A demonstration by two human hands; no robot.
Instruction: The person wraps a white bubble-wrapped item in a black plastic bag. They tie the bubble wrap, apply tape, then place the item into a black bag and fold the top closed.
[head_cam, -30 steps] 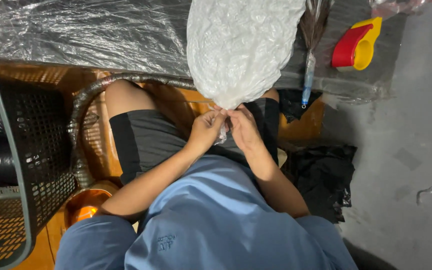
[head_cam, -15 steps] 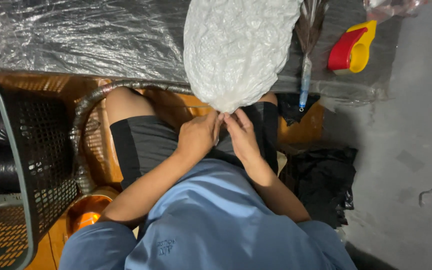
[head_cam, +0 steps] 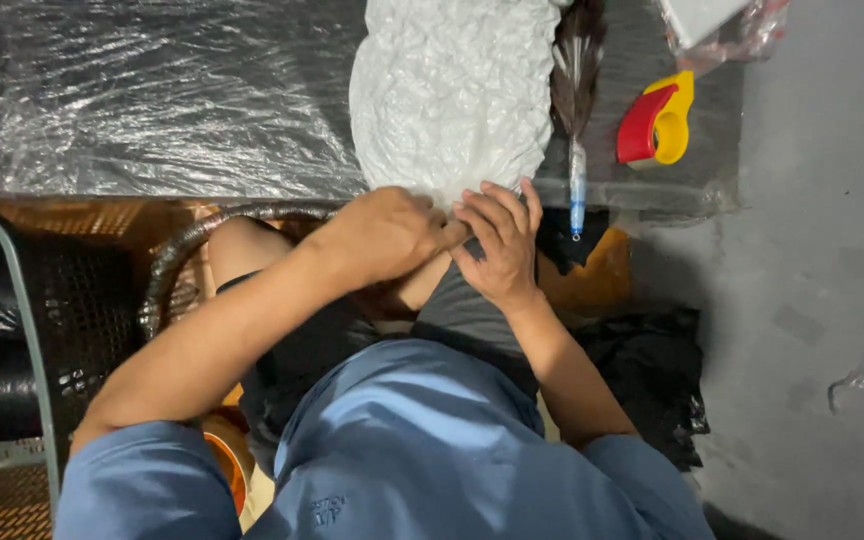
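In the head view, the person sits at a table [head_cam: 152, 100] covered with clear plastic film. A white bag [head_cam: 452, 90] with a crinkled surface lies on the table edge, in the middle, its narrow end pointing toward the person.

The left hand [head_cam: 382, 235] is closed around the bag's near end, the fingers curled tight on it. The right hand [head_cam: 500, 240] lies just beside it, fingers half spread and pressing on the same end; whether it truly pinches the bag, I cannot tell.

Compared with one second ago, the bag is now lying further up on the table, and both hands have risen with it from the lap to the table edge. It seems the bag is now supported by the table, not hanging from the hands.

Right of the bag lies a brush [head_cam: 576, 90] with dark bristles, and further right a red and yellow tape dispenser [head_cam: 657, 120]. At the left stands a black mesh basket [head_cam: 12, 320].
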